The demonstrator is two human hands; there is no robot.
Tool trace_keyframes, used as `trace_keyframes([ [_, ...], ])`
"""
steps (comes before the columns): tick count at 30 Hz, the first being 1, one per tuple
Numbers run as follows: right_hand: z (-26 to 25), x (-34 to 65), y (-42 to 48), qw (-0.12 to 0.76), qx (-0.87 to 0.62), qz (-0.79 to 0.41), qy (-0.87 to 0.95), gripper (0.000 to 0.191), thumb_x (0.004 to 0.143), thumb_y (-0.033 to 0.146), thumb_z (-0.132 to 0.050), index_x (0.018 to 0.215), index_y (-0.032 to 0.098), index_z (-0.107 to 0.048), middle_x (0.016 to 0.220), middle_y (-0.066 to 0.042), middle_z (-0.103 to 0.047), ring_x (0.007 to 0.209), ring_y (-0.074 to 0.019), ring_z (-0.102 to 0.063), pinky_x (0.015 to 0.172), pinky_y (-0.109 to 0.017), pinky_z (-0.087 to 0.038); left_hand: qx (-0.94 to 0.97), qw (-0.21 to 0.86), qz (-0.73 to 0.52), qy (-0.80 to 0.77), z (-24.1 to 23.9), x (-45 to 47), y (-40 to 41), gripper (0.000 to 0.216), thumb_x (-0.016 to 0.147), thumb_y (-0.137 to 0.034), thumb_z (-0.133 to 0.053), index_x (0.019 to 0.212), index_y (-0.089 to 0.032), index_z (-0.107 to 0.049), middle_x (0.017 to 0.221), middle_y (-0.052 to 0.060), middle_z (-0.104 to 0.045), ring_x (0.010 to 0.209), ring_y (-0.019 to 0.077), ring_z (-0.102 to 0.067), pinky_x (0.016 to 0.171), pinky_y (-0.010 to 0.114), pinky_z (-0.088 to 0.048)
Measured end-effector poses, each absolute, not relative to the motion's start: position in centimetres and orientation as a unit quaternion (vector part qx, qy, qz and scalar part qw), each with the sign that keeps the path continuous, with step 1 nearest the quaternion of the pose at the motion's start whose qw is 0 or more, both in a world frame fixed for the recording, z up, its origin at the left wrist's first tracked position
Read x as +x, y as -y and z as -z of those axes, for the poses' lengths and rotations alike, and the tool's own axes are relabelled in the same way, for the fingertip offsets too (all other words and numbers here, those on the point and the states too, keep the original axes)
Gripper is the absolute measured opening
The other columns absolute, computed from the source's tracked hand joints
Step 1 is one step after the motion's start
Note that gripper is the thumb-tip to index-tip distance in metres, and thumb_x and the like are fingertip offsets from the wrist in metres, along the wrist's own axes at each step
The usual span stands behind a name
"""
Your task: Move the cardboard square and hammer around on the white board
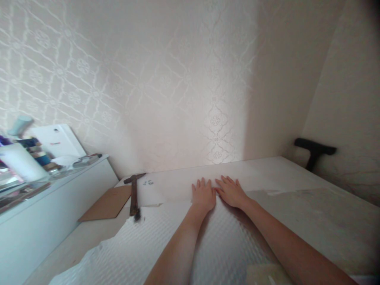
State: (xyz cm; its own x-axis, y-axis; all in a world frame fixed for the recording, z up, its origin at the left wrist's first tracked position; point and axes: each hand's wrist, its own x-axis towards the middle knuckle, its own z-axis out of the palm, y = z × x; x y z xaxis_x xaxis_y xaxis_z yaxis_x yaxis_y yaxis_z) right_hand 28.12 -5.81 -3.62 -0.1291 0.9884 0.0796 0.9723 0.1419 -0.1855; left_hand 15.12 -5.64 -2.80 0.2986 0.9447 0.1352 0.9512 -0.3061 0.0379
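Observation:
My left hand and my right hand lie flat side by side, fingers stretched out, on the far edge of a white textured sheet spread over a pale board. Neither hand holds anything. Both forearms reach forward over the sheet. A hammer with a wooden handle lies to the left of my left hand, apart from it. A few small nails lie by the hammer's head.
A brown cardboard piece lies left of the hammer. A white cabinet at the left carries bottles and clutter. Patterned wallpaper rises behind. A black handle-like object leans in the right corner.

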Motion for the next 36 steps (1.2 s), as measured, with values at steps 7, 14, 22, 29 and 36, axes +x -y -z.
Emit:
trace_keyframes([
  [7,3.56,28.14,5.85,0.088,-0.654,-0.046,0.75,0.053,0.09,0.042,-0.025,0.137,0.018,-0.034,0.144,-0.014,-0.026,0.131,-0.0312,-0.02,0.101,-0.054,-0.016,-0.805,0.024,0.058,0.59,2.91,15.1,5.49,0.048,0.091,-0.036,-0.021,0.133,-0.019,-0.036,0.141,0.012,-0.033,0.129,0.0276,-0.028,0.102,0.049,-0.025],
  [14,3.72,28.16,5.74,0.089,-0.656,-0.046,0.748,0.053,0.09,0.043,-0.025,0.137,0.018,-0.034,0.144,-0.013,-0.026,0.131,-0.0313,-0.019,0.102,-0.054,-0.015,-0.807,0.022,0.064,0.587,2.88,15.1,5.56,0.048,0.091,-0.035,-0.02,0.132,-0.018,-0.037,0.14,0.013,-0.033,0.129,0.029,-0.029,0.102,0.05,-0.025],
  [22,3.52,28.09,5.84,0.085,-0.656,-0.05,0.748,0.053,0.091,0.043,-0.025,0.137,0.018,-0.034,0.144,-0.014,-0.026,0.131,-0.0311,-0.019,0.102,-0.054,-0.016,-0.806,0.027,0.071,0.587,2.99,15.1,5.52,0.048,0.091,-0.035,-0.021,0.132,-0.018,-0.038,0.14,0.013,-0.035,0.128,0.0286,-0.03,0.102,0.05,-0.025],
  [29,3.62,28.11,5.81,0.088,-0.654,-0.047,0.75,0.054,0.091,0.043,-0.024,0.137,0.017,-0.034,0.144,-0.014,-0.026,0.131,-0.0316,-0.019,0.101,-0.054,-0.016,-0.806,0.021,0.074,0.587,3.0,15.1,5.54,0.048,0.091,-0.035,-0.022,0.132,-0.018,-0.038,0.14,0.013,-0.034,0.128,0.0293,-0.03,0.102,0.05,-0.025],
  [36,3.66,28.17,5.78,0.087,-0.653,-0.044,0.751,0.054,0.09,0.044,-0.024,0.137,0.018,-0.034,0.144,-0.014,-0.026,0.131,-0.0317,-0.02,0.101,-0.055,-0.016,-0.807,0.022,0.073,0.586,3.04,15.1,5.54,0.048,0.091,-0.035,-0.021,0.132,-0.017,-0.037,0.14,0.014,-0.034,0.129,0.0296,-0.029,0.102,0.05,-0.025],
])
